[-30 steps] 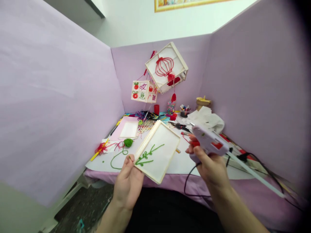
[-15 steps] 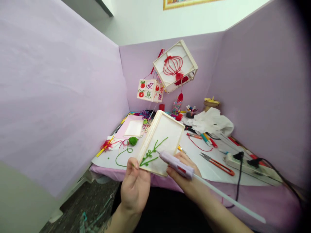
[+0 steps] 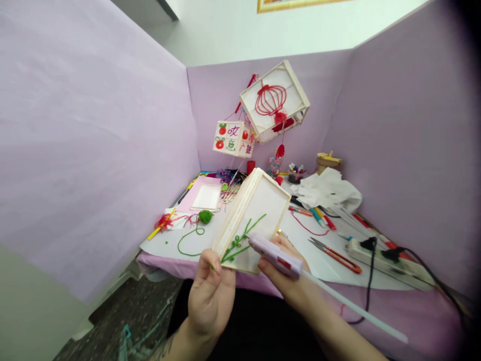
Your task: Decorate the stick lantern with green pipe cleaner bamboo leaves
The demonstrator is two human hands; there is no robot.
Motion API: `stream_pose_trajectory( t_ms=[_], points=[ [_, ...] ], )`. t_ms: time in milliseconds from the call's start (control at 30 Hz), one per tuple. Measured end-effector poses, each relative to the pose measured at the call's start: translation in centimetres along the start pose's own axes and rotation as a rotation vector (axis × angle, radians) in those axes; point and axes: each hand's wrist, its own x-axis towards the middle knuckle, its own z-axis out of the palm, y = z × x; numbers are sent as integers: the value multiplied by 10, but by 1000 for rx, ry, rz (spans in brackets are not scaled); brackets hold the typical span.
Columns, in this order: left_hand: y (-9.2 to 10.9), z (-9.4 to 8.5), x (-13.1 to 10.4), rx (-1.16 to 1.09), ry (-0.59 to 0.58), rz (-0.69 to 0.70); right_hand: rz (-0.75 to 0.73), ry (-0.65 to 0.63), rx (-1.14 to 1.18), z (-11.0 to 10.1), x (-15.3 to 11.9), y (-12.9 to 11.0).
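Note:
My left hand (image 3: 212, 301) is closed at the lower left corner of a wood-framed box with white panels (image 3: 268, 200), held tilted above the table. A small bit of green yarn shows at its fingertips. On the facing panel is a branch of green yarn (image 3: 237, 241) with small curled loops. My right hand (image 3: 291, 281) grips a pale purple hot glue gun (image 3: 276, 254); its nozzle is at the yarn branch, though I cannot tell whether it touches. A long glue stick (image 3: 353, 307) sticks out behind the gun.
A green yarn ball (image 3: 205, 216) and a white framed panel (image 3: 206, 197) lie left. Red-handled snips (image 3: 336, 254), markers (image 3: 318, 216), crumpled white paper (image 3: 326, 188) and a power strip (image 3: 391, 260) lie right. Two decorated lanterns (image 3: 233, 138) hang behind, before purple partitions.
The box has turned and shifted slightly right, showing more of its left side. My left hand has moved a little right with it. The glue gun stays close to the yarn branch.

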Motion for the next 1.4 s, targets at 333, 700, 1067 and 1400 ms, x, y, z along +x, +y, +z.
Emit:
stream_pose_trajectory(
  t_ms=[333, 700, 1067, 1400],
  points=[
    [0, 1, -1, 13, 19, -10, 9, 8, 39, -1, 1, 2],
    [0, 0, -2, -16, -35, -2, 27, 3, 54, -1, 0, 1],
    [0, 0, -2, -3, -15, -7, 41, 23, 84, -1, 1, 0],
    [1, 0, -3, -18, -14, -11, 32, 24, 39, -2, 1, 0]
  ],
)
